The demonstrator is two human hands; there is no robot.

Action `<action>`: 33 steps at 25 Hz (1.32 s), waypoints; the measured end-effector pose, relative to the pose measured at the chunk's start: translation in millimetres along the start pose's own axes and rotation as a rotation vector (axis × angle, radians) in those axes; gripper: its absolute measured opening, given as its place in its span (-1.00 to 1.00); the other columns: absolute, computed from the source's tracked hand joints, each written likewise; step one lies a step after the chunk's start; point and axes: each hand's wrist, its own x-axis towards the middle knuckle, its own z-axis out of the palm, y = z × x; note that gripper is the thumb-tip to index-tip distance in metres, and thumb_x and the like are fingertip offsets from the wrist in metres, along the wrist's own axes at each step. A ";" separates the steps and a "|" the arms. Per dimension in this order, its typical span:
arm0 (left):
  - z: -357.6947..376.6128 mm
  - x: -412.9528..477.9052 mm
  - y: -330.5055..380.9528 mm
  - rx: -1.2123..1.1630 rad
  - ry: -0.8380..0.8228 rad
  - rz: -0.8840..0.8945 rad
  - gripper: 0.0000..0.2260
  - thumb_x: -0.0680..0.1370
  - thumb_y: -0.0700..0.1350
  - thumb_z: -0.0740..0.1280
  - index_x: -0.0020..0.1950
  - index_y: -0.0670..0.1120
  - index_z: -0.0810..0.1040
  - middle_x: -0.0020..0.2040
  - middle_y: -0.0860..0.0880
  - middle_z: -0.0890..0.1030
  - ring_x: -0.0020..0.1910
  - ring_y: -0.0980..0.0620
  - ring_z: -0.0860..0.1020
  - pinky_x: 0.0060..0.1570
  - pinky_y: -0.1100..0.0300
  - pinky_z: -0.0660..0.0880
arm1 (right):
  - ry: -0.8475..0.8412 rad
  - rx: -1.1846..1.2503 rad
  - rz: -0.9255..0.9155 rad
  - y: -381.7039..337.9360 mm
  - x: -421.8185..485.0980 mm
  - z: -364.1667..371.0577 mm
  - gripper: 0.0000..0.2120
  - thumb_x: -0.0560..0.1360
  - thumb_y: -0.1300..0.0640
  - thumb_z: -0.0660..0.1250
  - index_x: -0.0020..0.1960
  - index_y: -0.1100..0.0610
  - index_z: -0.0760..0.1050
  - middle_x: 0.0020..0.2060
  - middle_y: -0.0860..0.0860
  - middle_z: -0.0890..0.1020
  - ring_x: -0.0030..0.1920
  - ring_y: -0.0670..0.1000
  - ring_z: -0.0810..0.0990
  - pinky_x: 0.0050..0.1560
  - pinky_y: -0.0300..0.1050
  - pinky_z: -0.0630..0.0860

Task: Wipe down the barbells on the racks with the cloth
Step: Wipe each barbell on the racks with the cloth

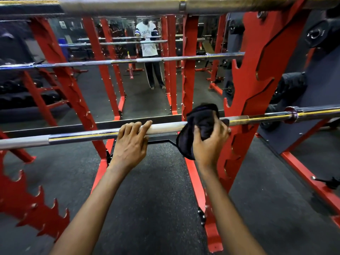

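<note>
Right now I see the long chrome steel barbell (82, 138) lying across the red steel rack (257, 70), long axis L-to-R, R end a bit higher, sleeve pointing past the R upright. L hand (131, 142) has fingers curled over the shaft. R hand (209, 142) grips the dark crumpled cloth (200, 116), bunched round the shaft just beside the R upright, w/ bare bar between the hands.
</note>
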 end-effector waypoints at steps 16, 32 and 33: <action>-2.3 -19.8 -39.2 0.020 -0.024 -0.159 -0.58 0.66 0.16 0.07 0.48 0.09 0.37 0.18 -0.01 0.46 0.25 -0.07 0.43 0.37 -0.08 0.19 | -0.185 -0.365 -0.268 2.5 39.0 21.5 -0.54 0.45 -0.17 0.39 0.30 -0.03 0.57 0.22 -0.02 0.59 0.23 0.17 0.55 0.26 0.17 0.45; -9.4 -20.1 -37.2 -0.007 -0.105 -0.159 -0.62 0.68 0.13 0.10 0.47 0.10 0.37 0.21 0.06 0.46 0.26 0.00 0.42 0.34 0.00 0.19 | -0.352 -0.324 -0.350 -37.5 -1.8 49.9 -0.62 0.48 -0.17 0.38 0.20 0.02 0.52 0.19 0.02 0.54 0.26 0.20 0.50 0.27 0.22 0.43; -10.3 -19.2 -40.5 0.003 -0.103 -0.139 -0.63 0.68 0.13 0.09 0.46 0.08 0.39 0.20 0.06 0.48 0.24 0.01 0.43 0.31 0.00 0.23 | -0.393 -0.313 -0.398 -40.3 -11.7 51.7 -0.59 0.49 -0.19 0.37 0.23 0.02 0.52 0.24 0.00 0.54 0.32 0.18 0.47 0.37 0.21 0.37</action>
